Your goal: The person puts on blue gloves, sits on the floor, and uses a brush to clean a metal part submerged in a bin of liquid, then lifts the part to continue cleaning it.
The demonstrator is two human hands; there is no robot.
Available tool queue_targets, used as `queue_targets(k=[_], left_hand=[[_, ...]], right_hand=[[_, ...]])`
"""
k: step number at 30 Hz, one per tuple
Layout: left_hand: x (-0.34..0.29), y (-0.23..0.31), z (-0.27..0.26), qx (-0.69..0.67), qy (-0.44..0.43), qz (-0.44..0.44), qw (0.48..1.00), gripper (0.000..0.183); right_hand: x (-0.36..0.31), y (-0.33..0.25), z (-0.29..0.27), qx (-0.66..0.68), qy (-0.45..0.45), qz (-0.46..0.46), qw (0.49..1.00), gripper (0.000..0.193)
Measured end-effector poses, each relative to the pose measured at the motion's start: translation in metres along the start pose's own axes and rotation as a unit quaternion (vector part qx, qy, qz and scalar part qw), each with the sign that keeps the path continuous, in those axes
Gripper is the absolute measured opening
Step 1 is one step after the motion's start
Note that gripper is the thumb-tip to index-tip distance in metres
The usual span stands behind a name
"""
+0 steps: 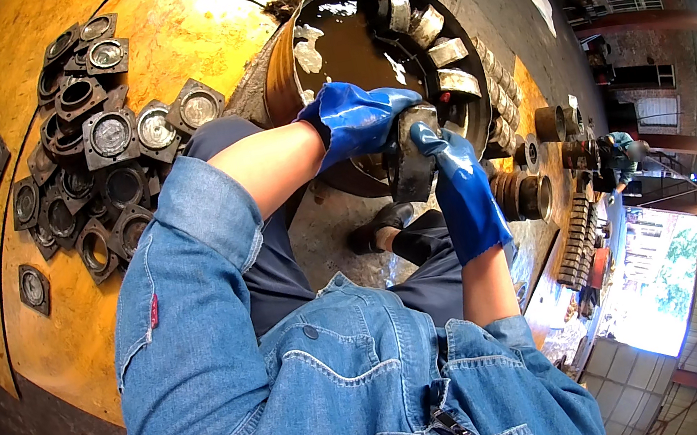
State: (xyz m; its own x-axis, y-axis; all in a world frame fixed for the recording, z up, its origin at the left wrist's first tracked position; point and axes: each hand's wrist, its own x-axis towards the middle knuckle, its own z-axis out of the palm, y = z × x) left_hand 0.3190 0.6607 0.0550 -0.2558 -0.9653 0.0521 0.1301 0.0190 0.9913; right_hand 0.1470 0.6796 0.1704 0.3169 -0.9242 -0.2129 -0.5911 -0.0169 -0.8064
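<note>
Both my hands wear blue rubber gloves and grip a dark, wet-looking metal casting [412,168] with a flat, blocky side toward me. My left hand [370,114] is closed on its upper left edge. From the right, my right hand [457,170] is closed round it, thumb on the near face. The casting is held tilted at the near rim of a round metal drum [280,70]. Brown liquid [351,56] fills the drum. Along its right inner wall stand several block-like metal parts [450,53], wet and shiny on top. My gloves hide part of the casting.
Left of the drum, many square flanged castings [109,136] lie heaped on a yellow floor plate [179,34]. Metal rings [534,197] and stacked parts [578,253] stand to the right. Farther right, another person [624,157] bends over. My shoe [380,227] is below the drum.
</note>
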Motion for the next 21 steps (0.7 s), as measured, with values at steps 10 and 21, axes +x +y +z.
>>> queue_targets(k=[10,21], left_hand=[[0.005,-0.025,0.0,0.104,0.045,0.088,0.99,0.029],[-0.011,0.025,0.003,-0.196,0.027,-0.095,0.975,0.032]], right_hand=[[0.004,0.0,-0.004,0.008,-0.047,0.021,0.999,0.046],[0.002,-0.001,-0.008,0.023,-0.054,0.048,0.997,0.044]])
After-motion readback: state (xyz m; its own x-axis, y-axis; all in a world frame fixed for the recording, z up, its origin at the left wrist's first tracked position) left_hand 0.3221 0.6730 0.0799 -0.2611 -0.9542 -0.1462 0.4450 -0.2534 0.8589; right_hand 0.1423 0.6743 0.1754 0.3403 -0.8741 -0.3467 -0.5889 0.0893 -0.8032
